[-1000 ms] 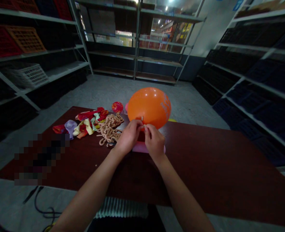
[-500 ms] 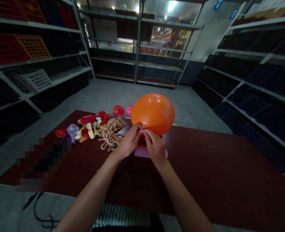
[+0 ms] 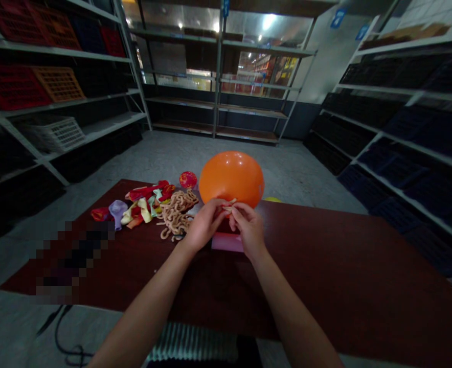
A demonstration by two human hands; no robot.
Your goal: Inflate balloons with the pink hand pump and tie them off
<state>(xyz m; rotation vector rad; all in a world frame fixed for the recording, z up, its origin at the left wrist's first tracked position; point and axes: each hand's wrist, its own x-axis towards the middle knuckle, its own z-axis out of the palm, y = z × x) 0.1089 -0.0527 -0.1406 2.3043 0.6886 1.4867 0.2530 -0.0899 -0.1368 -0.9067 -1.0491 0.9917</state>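
Note:
An inflated orange balloon (image 3: 231,176) stands beyond my hands over the dark red table (image 3: 318,255). My left hand (image 3: 207,221) is closed at the balloon's near end, its fingers pinched on the neck. Close against it, my right hand (image 3: 248,225) pinches a thin tan piece (image 3: 232,202) at the same spot; the fingertips hide much of it. Below the hands lies a pink cylinder (image 3: 226,242), partly covered by my right hand. A heap of tan cord (image 3: 176,214) sits left of my left hand.
Uninflated balloons in several colours (image 3: 141,209) lie at the table's left. A small red patterned balloon (image 3: 188,179) is past the far edge, with a yellow one (image 3: 272,200) partly hidden. Shelves with crates (image 3: 59,83) stand around; a pixelated patch covers the left side.
The orange balloon has shifted left and turned, so its printed lettering is mostly out of sight. It now hides the pink balloon. My fingers have moved at its neck, and the tan piece shows more.

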